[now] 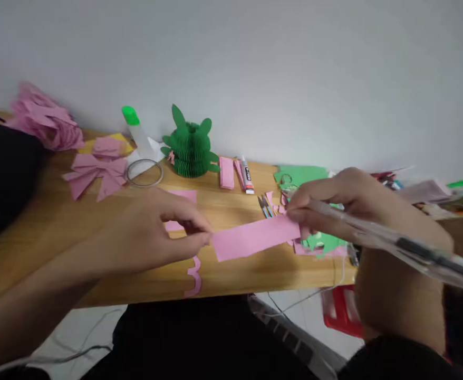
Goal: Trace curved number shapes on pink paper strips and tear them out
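Observation:
A pink paper strip is stretched between my two hands above the table. My left hand pinches its left end between thumb and forefinger. The right end is held by the fingertips of my right hand, which also carries a clear pen with a black grip, slanting down to the right. Beneath my left hand lies another piece of pink paper, partly covered. A wavy pink paper cutout lies near the table's front edge.
Behind stand a green honeycomb paper figure and a green-capped bottle. Pink bows and a metal ring lie left. A glue tube, small snips and green paper lie right. A cable hangs over the front edge.

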`<state>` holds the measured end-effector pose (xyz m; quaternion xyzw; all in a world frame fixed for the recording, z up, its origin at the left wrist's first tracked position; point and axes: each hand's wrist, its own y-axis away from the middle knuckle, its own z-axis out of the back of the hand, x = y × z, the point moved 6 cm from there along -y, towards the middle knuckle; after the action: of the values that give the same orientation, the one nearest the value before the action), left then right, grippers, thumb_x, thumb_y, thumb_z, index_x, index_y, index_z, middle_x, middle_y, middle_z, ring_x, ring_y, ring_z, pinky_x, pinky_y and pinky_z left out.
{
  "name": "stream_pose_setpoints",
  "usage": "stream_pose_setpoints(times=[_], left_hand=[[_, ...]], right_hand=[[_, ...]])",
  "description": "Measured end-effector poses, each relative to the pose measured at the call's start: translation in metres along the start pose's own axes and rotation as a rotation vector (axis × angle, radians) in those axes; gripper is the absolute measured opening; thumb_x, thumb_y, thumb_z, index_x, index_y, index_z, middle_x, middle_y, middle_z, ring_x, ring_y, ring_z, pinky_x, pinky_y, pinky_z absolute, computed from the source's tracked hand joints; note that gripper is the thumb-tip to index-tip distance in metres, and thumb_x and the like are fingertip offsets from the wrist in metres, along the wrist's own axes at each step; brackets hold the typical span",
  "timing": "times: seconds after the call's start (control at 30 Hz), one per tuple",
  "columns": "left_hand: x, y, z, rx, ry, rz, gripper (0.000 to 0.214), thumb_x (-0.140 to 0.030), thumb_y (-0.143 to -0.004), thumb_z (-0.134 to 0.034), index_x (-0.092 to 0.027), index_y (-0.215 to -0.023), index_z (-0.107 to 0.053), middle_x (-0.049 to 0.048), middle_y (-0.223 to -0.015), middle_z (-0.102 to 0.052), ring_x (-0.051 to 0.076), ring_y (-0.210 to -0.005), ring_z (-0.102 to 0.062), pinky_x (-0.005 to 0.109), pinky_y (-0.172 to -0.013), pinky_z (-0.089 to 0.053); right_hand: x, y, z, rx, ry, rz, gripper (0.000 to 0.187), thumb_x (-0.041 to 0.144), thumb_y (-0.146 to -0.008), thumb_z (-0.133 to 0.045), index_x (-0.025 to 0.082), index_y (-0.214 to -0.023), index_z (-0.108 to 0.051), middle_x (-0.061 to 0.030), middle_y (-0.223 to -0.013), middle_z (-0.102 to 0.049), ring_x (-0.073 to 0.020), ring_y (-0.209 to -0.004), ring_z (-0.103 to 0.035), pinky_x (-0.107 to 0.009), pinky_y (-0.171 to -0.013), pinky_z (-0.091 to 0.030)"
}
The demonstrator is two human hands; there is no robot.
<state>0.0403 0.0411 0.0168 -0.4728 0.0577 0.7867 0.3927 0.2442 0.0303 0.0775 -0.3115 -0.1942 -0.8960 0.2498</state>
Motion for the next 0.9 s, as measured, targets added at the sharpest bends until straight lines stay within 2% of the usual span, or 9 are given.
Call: stream_pose_setpoints(times=[0.13,0.23,0.27,0.33,0.47,0.6,0.7,0.83,0.9], left_hand=[[0.019,0.012,0.014,-0.133,-0.107,0.024,0.015,-0.022,-0.078,-0.063,-0.023,-0.068,-0.073,-0.0059,-0.066,-0.074,0.007,-0.055,-0.067,0.014,-0.052,-0.047],[0.012,-0.001,0.010,-0.213,-0.074,0.039,0.016,-0.025,-0.081,-0.060,-0.022,-0.076,-0.074,-0.0021,-0.075,-0.077,0.012,-0.064,-0.070,0.018,-0.058,-0.051],[0.006,-0.008,0.002,-0.180,-0.042,0.034,0.017,-0.025,-0.082,-0.058,-0.022,-0.082,-0.075,-0.0010,-0.081,-0.078,0.013,-0.070,-0.071,0.020,-0.061,-0.053],[-0.005,-0.023,-0.018,-0.050,0.017,0.031,0.019,-0.026,-0.085,-0.056,-0.021,-0.080,-0.074,-0.0011,-0.080,-0.076,0.013,-0.071,-0.069,0.021,-0.063,-0.051],[-0.011,-0.031,-0.041,0.077,0.064,0.049,0.027,-0.026,-0.088,-0.052,-0.018,-0.067,-0.067,-0.0023,-0.062,-0.067,0.010,-0.056,-0.059,0.019,-0.050,-0.041],[0.007,-0.008,-0.039,0.127,0.073,0.106,0.025,-0.026,-0.084,-0.055,-0.019,-0.065,-0.069,-0.0029,-0.056,-0.065,0.009,-0.048,-0.055,0.016,-0.043,-0.037],[0.019,0.015,-0.042,0.209,0.109,0.125,0.027,-0.029,-0.088,-0.054,-0.021,-0.068,-0.071,-0.0021,-0.062,-0.072,0.010,-0.052,-0.065,0.015,-0.048,-0.046],[0.028,0.042,-0.061,0.299,0.113,0.113,0.028,-0.028,-0.092,-0.052,-0.021,-0.075,-0.072,-0.0008,-0.071,-0.076,0.013,-0.061,-0.071,0.017,-0.055,-0.052],[0.033,0.057,-0.071,0.287,-0.033,0.044,0.029,-0.026,-0.095,-0.051,-0.021,-0.075,-0.071,0.0000,-0.076,-0.076,0.012,-0.066,-0.072,0.018,-0.058,-0.052]], right_hand=[[-0.011,0.008,-0.008,-0.044,-0.037,-0.020,0.024,0.030,-0.093,-0.058,0.017,-0.074,-0.065,0.0027,-0.058,-0.062,-0.0059,-0.048,-0.051,-0.018,-0.043,-0.037],[-0.012,0.000,-0.019,0.007,-0.077,-0.016,0.021,0.024,-0.092,-0.057,0.017,-0.073,-0.064,0.0026,-0.058,-0.065,-0.0060,-0.049,-0.055,-0.018,-0.045,-0.037],[-0.010,-0.005,-0.023,0.026,-0.086,-0.004,0.020,0.020,-0.091,-0.057,0.016,-0.072,-0.063,0.0030,-0.058,-0.064,-0.0057,-0.049,-0.055,-0.018,-0.046,-0.038],[-0.005,-0.013,-0.028,0.034,-0.095,0.043,0.019,0.016,-0.089,-0.057,0.015,-0.071,-0.061,0.0039,-0.057,-0.063,-0.0049,-0.049,-0.055,-0.017,-0.049,-0.040],[-0.004,-0.012,-0.032,-0.002,-0.118,0.071,0.020,0.016,-0.089,-0.056,0.015,-0.070,-0.060,0.0044,-0.053,-0.063,-0.0044,-0.048,-0.055,-0.017,-0.052,-0.042],[-0.028,0.004,-0.038,0.010,-0.198,-0.044,0.019,0.022,-0.091,-0.058,0.017,-0.072,-0.060,0.0040,-0.055,-0.065,-0.0055,-0.046,-0.058,-0.017,-0.048,-0.042],[-0.047,0.012,-0.050,0.059,-0.267,-0.073,0.018,0.028,-0.091,-0.059,0.017,-0.077,-0.062,0.0038,-0.056,-0.067,-0.0067,-0.044,-0.058,-0.018,-0.046,-0.044],[-0.057,0.013,-0.071,0.200,-0.286,-0.078,0.016,0.026,-0.088,-0.058,0.016,-0.078,-0.064,0.0050,-0.050,-0.063,-0.0074,-0.043,-0.053,-0.019,-0.046,-0.041],[-0.058,0.012,-0.077,0.226,-0.216,-0.080,0.017,0.025,-0.089,-0.055,0.016,-0.080,-0.066,0.0043,-0.050,-0.063,-0.0081,-0.044,-0.054,-0.020,-0.046,-0.039]])
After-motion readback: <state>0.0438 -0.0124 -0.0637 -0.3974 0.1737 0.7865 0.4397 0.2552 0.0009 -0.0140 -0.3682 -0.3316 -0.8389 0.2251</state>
